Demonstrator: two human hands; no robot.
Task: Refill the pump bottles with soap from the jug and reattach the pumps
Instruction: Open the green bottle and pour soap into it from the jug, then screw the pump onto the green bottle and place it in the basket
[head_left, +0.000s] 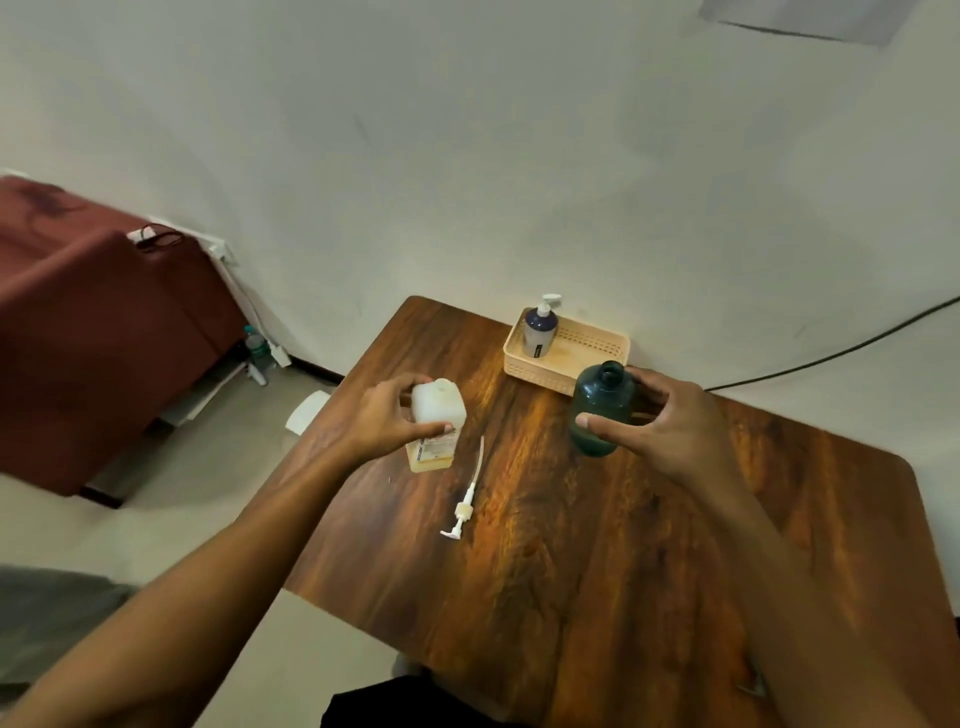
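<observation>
Much of the white jug (439, 408) hides behind the left hand (384, 421), whose thumb and fingers clamp its upper body; the label print is unreadable. The right hand (675, 431) wraps the upright, capless dark green bottle (605, 400) just before the basket (540, 373). A loose pump (464, 512) lies between them, tube pointing away.

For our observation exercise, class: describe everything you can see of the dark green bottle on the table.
The dark green bottle looks like translucent plastic, round-shouldered with a short neck. Its mouth is open and uncapped. It stands upright on the wooden table, just in front of the beige basket. The right hand curls round it, thumb across the front, fingers behind. Its fill level cannot be told.
</observation>
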